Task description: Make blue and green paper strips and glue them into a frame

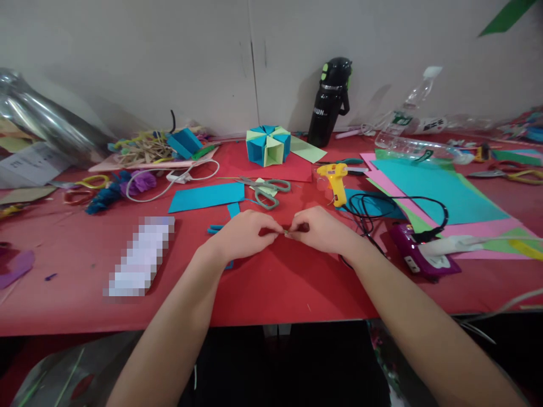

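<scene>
My left hand (pixel 242 236) and my right hand (pixel 321 229) meet fingertip to fingertip above the red tabletop. Both are closed in a pinch around a tiny greenish piece (pixel 286 231), too small to name. Partly hidden by my left hand is a blue-handled tool (pixel 215 229). Just beyond my hands lie grey-handled scissors (pixel 271 192) and a blue paper strip (pixel 206 198). A yellow glue gun (pixel 335 180) rests past my right hand. Farther back stands a folded paper ring (pixel 268 146) in blue and pale green.
On the right are a purple power strip (pixel 424 254) with a black cable (pixel 443 210) and stacked coloured sheets (pixel 445 189). A black flask (pixel 330 104) and plastic bottle (pixel 403 116) stand at the back. A blurred pale rectangle (pixel 142 257) lies at left.
</scene>
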A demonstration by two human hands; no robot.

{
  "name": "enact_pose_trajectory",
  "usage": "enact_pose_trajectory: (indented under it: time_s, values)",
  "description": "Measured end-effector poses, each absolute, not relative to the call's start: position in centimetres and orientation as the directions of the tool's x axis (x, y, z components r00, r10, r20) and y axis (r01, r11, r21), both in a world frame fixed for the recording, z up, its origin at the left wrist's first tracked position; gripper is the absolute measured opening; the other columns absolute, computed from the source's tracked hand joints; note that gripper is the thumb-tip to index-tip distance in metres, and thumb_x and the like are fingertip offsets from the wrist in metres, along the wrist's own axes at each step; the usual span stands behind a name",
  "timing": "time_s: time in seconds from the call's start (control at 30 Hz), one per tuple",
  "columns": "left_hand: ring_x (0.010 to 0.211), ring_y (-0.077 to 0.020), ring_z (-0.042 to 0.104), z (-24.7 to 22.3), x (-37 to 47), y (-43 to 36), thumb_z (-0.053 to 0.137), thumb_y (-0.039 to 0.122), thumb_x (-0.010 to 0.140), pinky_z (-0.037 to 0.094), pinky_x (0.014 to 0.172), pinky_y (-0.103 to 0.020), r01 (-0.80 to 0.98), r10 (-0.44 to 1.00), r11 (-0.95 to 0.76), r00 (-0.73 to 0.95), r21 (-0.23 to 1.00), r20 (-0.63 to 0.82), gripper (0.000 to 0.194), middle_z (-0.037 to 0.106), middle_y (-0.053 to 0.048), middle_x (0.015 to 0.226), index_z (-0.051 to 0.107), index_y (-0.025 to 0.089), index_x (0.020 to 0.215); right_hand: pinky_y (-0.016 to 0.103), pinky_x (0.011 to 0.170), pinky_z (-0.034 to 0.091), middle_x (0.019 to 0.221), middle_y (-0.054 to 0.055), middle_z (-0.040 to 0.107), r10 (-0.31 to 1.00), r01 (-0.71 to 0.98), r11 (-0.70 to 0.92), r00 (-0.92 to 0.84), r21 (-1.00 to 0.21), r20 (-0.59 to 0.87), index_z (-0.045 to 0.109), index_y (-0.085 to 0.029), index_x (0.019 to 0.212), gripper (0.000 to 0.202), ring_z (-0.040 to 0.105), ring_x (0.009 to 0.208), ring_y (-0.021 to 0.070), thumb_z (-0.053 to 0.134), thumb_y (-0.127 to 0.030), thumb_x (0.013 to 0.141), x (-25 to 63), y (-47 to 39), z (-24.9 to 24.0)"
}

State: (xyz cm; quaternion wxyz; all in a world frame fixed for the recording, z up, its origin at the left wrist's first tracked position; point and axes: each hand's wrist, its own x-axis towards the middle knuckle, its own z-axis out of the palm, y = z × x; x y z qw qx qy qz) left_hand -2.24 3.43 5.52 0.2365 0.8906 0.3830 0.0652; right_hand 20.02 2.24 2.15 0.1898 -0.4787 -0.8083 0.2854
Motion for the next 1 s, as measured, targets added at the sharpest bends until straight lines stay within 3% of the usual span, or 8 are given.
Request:
enact_pose_trajectory:
  time_s: [0.37, 0.53, 0.63, 1.0]
  values:
    - [0.104, -0.0211, 0.071, 4.9, -2.2, 3.6, 0.055, 0.019, 0.091, 0.052, 0.087, -0.032, 0.654, 0.729, -0.594, 0.684, 0.468, -0.030, 0.031, 0.079, 0.001, 0.111, 0.080, 0.028, 0.108, 0.028, 0.065, 0.042, 0.082, 0.002, 0.077, 0.898, 0.702, 0.349, -0.439, -0.621, 0.009, 0.081, -0.022, 0.084, 0.009, 0.064, 0.071, 0.0151, 0.071, -0.023, 0.084, 20.8, 2.2, 3.0]
    - [0.105, -0.0219, 0.070, 4.6, -2.2, 3.7, 0.055, 0.015, 0.090, 0.052, 0.087, -0.033, 0.660, 0.734, -0.594, 0.679, 0.459, -0.028, 0.034, 0.079, 0.001, 0.113, 0.080, 0.029, 0.108, 0.028, 0.062, 0.040, 0.076, 0.003, 0.076, 0.898, 0.728, 0.345, -0.440, -0.593, -0.019, 0.080, -0.020, 0.079, 0.011, 0.063, 0.068, 0.0149, 0.075, -0.029, 0.084, 21.0, 2.2, 3.1]
    - [0.107, -0.0230, 0.070, 4.3, -2.2, 3.8, 0.055, 0.011, 0.088, 0.051, 0.090, -0.035, 0.669, 0.739, -0.602, 0.673, 0.436, -0.012, 0.037, 0.079, 0.001, 0.113, 0.080, 0.029, 0.109, 0.028, 0.059, 0.038, 0.074, 0.003, 0.074, 0.893, 0.730, 0.347, -0.449, -0.589, -0.032, 0.079, -0.020, 0.077, 0.014, 0.061, 0.065, 0.0136, 0.071, -0.026, 0.086, 20.8, 2.1, 3.0]
    - [0.100, -0.0222, 0.070, 3.9, -1.4, 3.7, 0.053, 0.005, 0.086, 0.050, 0.080, -0.031, 0.657, 0.716, -0.669, 0.695, 0.348, 0.065, 0.037, 0.079, 0.000, 0.105, 0.079, 0.026, 0.102, 0.028, 0.064, 0.040, 0.076, 0.003, 0.076, 0.874, 0.733, 0.405, -0.485, -0.546, -0.003, 0.079, -0.020, 0.077, 0.013, 0.062, 0.068, 0.0141, 0.067, -0.017, 0.081, 20.9, 2.4, 2.8]
